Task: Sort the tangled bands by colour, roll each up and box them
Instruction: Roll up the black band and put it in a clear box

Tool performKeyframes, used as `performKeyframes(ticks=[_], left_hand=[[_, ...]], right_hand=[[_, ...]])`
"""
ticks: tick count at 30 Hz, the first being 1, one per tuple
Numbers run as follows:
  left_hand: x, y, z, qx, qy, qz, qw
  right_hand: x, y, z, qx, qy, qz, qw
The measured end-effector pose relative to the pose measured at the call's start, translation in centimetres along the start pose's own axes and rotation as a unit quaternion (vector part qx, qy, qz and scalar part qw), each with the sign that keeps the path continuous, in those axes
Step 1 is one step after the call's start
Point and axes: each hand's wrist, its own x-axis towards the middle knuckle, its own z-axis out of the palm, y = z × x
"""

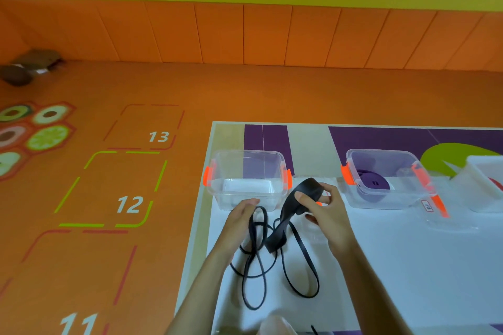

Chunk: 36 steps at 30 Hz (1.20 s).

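1. Where the white bench (408,266) carries two clear boxes, the right box (381,151) contains a rolled purple band (373,182).
2. Before the left box (250,153), the black band (276,236) sprawls in loose loops.
3. The right hand (326,212) pinches its wound end; the left hand (239,221) touches the loops, grip unclear.

The black band (285,209) sprawls in loose, tangled loops on the white table (408,266), its upper end lifted and wound flat round the right hand (324,207). A purple band (373,182) lies rolled inside the right clear box (351,160). The left clear box (215,187) stands open just behind the loops.
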Motion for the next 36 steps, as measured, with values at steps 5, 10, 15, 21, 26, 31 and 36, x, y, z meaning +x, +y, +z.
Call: performKeyframes(ticks=[5,10,15,21,26,31,36], left_hand=[[-0.9,-0.3,0.1,0.118,-0.164,0.061,0.977],[0.2,-1.6,-1.6,0.271,-0.131,0.1,0.948],[0.1,-1.7,-2.6,0.233,-0.081,0.124,0.961],[-0.6,-0.4,-2.4,0.066,0.225,0.183,0.955],[-0.9,0.9,-2.1,-0.052,0.163,0.156,0.973],[-1.1,-0.5,-3.8,0.0,-0.057,0.043,0.997],[-1.8,0.8,-2.1,0.161,0.018,0.088,0.983]], right_hand=[[0.1,-0.5,0.7,0.051,-0.009,0.042,0.998],[0.1,-1.3,0.3,0.127,-0.007,0.08,0.989],[-0.1,-1.6,-0.4,0.165,-0.004,0.093,0.982],[-0.3,-1.3,0.3,0.123,0.043,0.078,0.988],[-0.9,-1.1,1.6,0.161,0.061,0.09,0.981],[-0.7,-1.5,1.0,0.198,0.083,0.091,0.972],[-1.3,-1.8,2.2,0.169,0.052,0.08,0.981]])
